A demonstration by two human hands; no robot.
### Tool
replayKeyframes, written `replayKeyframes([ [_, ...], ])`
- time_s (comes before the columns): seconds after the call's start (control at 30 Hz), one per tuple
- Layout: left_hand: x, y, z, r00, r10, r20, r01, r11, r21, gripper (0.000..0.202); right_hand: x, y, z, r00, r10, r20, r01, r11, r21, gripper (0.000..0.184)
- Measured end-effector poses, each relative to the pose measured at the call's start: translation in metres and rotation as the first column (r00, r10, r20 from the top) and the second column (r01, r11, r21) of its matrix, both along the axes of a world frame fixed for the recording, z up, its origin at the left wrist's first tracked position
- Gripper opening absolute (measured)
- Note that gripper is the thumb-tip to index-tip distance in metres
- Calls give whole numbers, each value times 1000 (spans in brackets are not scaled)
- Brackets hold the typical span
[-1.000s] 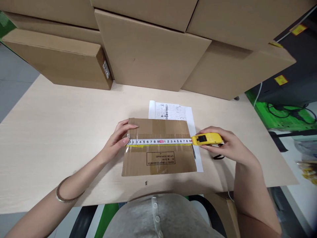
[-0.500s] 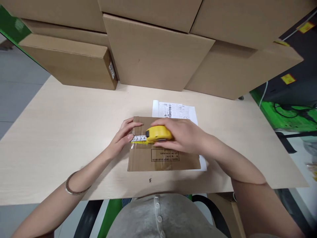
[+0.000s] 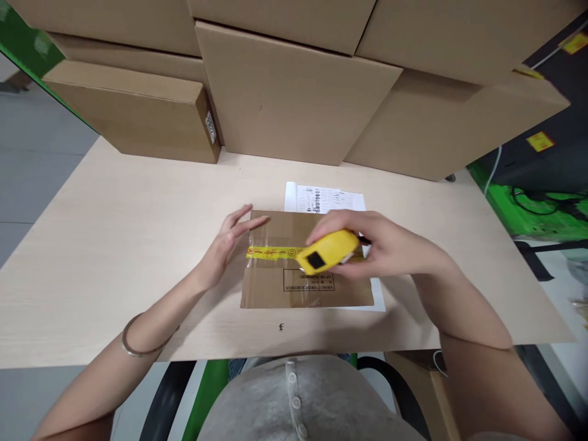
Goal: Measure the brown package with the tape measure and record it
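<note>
A flat brown cardboard box [image 3: 261,288] lies in front of me, with a strip of yellow printed tape [image 3: 271,252] across it and a black printed label frame below. Over its right half, my right hand [image 3: 372,242] grips a yellow tape measure [image 3: 328,250], tilted, its dark end toward the left. No drawn-out blade shows on the left side. At the box's left edge rests my left hand [image 3: 225,245], fingers stretched out, one fingertip over the top left corner. Under the box, a white printed sheet [image 3: 331,199] sticks out at the back and right.
Large cardboard boxes [image 3: 294,92] stand in a row along the table's back. A smaller closed carton [image 3: 133,116] with a side label is at the back left. The pale wooden table [image 3: 114,245] ends close to my body. Dark equipment [image 3: 528,159] stands to the right.
The measuring blade that lay across the box no longer shows. My right hand has lifted and turned the tape measure, moving right. My left thumb has come off the blade's end, fingers spreading.
</note>
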State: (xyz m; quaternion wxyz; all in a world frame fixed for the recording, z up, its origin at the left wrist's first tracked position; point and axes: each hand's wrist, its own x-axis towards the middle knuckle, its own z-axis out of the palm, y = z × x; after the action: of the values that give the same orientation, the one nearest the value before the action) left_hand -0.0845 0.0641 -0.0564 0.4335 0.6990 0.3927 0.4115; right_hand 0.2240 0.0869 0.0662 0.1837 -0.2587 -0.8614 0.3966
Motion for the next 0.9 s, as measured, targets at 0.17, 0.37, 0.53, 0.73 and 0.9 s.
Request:
replayKeyframes([
  [0.17, 22, -31, 63, 958, 35, -286, 63, 944, 325, 52, 44, -25, 10, 998, 6, 69, -4, 999, -31, 52],
  [0.37, 68, -62, 75, 840, -180, -511, 408, 831, 378, 36, 41, -39, 5, 981, 144, 131, -143, 990, -16, 42],
  [0.53, 79, -63, 60, 797, -102, -595, 420, 801, 426, 29, 38, -37, 0, 971, 160, 180, -172, 984, 53, 35],
  [0.73, 74, -63, 58, 722, -86, -686, 530, 706, 470, 35, 39, -16, -4, 973, 202, 111, -211, 975, 75, 34],
  [0.9, 80, -63, 59, 672, -55, -738, 560, 691, 458, 54, 37, 1, -5, 967, 232, 109, -237, 971, 39, 36],
])
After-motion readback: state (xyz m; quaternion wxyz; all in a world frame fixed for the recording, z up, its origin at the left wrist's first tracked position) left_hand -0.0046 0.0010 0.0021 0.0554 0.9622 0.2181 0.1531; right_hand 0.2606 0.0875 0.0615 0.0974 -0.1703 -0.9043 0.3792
